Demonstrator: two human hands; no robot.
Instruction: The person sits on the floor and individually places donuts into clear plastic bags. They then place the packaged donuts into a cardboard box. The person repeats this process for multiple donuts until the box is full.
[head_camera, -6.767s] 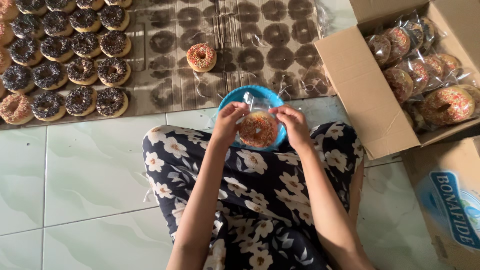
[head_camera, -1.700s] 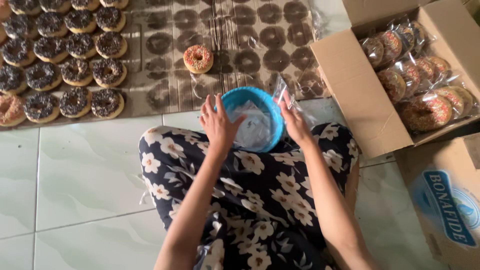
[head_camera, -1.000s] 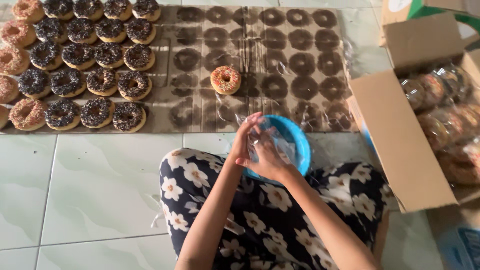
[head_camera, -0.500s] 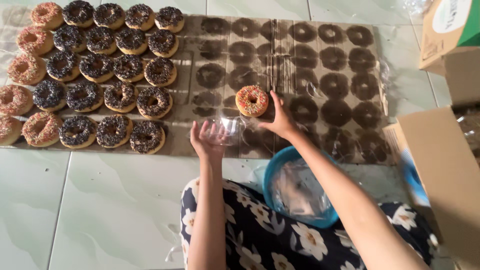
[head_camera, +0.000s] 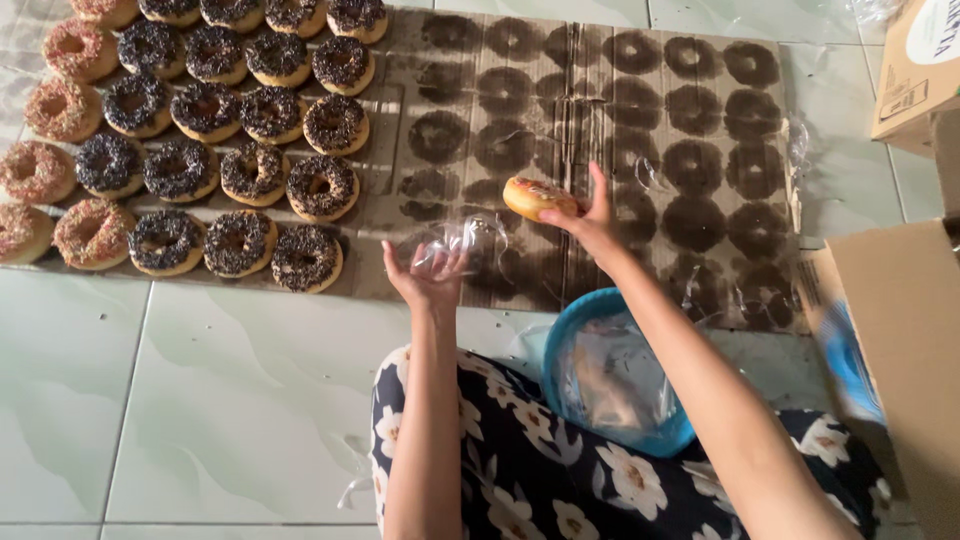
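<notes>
The right hand (head_camera: 590, 222) pinched a sprinkled doughnut (head_camera: 538, 197) by its edge, tilted and lifted clear of the stained cardboard sheet (head_camera: 600, 110), just past the frame's centre toward twelve o'clock. At nine o'clock of it, the left hand (head_camera: 428, 275) had fingers curled around a clear plastic bag (head_camera: 462, 240), held near the doughnut but apart. A blue bowl (head_camera: 560, 330) with more clear bags sat on the lap at five o'clock. Rows of chocolate-sprinkled doughnuts (head_camera: 230, 160) lay at ten o'clock. A cardboard box (head_camera: 900, 310) stood at three o'clock.
</notes>
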